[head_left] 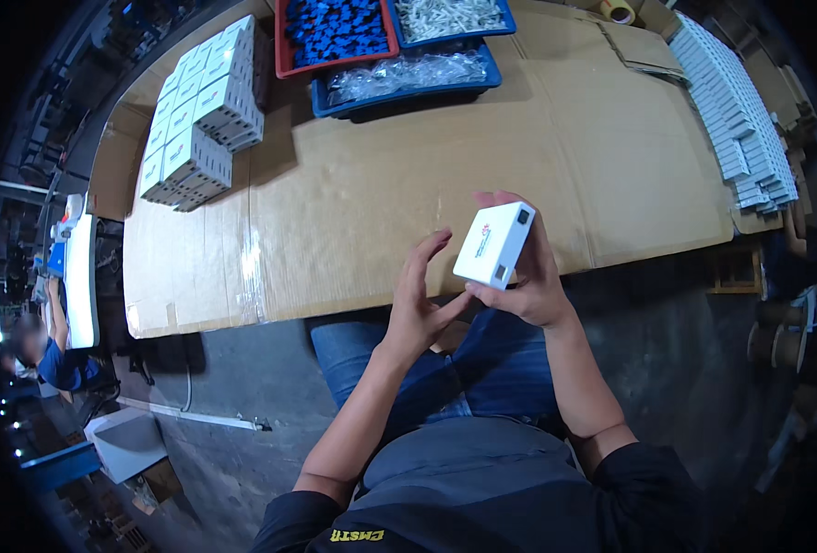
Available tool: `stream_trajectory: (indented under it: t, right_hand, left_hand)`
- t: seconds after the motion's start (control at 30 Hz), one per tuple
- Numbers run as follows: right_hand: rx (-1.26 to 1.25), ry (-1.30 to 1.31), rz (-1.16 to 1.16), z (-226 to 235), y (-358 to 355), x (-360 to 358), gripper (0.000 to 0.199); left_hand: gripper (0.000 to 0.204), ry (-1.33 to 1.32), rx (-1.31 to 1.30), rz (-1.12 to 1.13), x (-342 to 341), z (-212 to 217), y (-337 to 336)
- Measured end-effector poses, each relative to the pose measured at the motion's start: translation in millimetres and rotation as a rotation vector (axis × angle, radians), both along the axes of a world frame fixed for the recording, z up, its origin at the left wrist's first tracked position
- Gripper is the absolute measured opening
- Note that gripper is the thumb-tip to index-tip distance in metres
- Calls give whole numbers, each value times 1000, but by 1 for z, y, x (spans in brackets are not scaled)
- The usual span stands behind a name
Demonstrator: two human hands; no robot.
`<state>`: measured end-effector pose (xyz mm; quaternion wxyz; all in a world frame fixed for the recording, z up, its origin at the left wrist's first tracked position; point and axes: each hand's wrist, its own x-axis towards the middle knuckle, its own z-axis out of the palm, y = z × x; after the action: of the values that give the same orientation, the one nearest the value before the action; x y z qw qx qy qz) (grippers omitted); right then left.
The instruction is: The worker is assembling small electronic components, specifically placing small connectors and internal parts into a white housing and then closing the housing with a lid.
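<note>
**Fingers on a small white box above the table edge**

Right fingers [510,198] wrap the back of a small white box [493,245], thumb under its lower corner; box held tilted, just over the near table [353,203] edge. Left hand [420,300] just beside it, fingers spread wide, holding nothing. Table covered in brown cardboard. Stacked white boxes [201,120] far left, more rows [736,111] far right; blue trays [408,78] at the back. Dim concrete floor below.
</note>
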<state>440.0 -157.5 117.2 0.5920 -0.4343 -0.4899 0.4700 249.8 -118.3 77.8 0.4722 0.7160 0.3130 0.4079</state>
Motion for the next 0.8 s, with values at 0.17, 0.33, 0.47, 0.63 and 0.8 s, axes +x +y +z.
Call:
stream_trajectory:
  t: [0.17, 0.33, 0.47, 0.63, 0.8]
  right_hand:
    - [180, -174, 11, 7, 1, 27, 106]
    - [100, 39, -42, 2, -5, 47, 105]
    - [89, 562, 35, -5, 5, 69, 107]
    - [104, 691, -7, -22, 16, 107, 106]
    - [81, 645, -214, -43, 32, 170, 82]
  left_hand:
    - [73, 148, -111, 33, -9, -28, -6]
    - [55, 183, -99, 72, -4, -29, -9]
    - [50, 209, -18, 125, 5, -33, -3]
    - [40, 259, -37, 189, 20, -34, 6]
    - [31, 312, 78, 176, 55, -34, 24]
